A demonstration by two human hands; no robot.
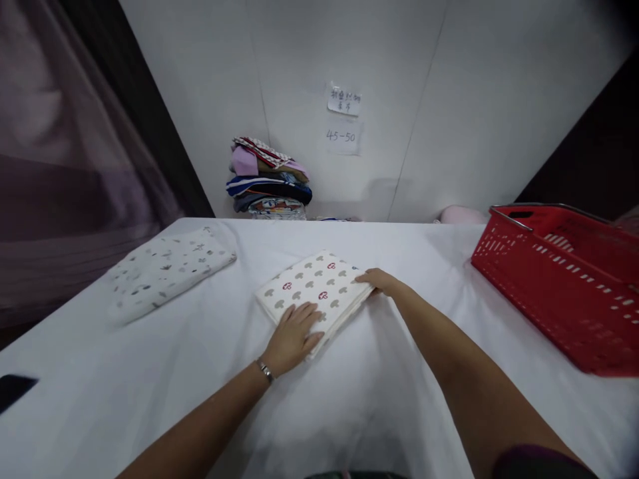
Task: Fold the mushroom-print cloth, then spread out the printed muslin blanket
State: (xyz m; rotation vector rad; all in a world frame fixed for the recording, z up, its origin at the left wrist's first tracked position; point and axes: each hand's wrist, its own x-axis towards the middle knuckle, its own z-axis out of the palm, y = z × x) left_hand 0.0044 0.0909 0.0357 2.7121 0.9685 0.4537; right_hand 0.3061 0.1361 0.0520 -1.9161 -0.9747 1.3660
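Observation:
A folded cream cloth (pixel 312 286) printed with grey and red mushroom shapes lies in the middle of the white table (pixel 349 399). My left hand (pixel 292 336) rests flat on its near corner, fingers stretched out, a bracelet on the wrist. My right hand (pixel 377 281) touches the cloth's right edge, with the fingers curled over or under that edge; whether it pinches the cloth is unclear.
A second folded white cloth (pixel 167 269) with small grey prints lies at the left. A red plastic basket (pixel 564 286) stands at the right. A stack of folded clothes (pixel 269 179) sits against the back wall under paper notes (pixel 343 120). A dark object (pixel 12 389) lies at the left edge.

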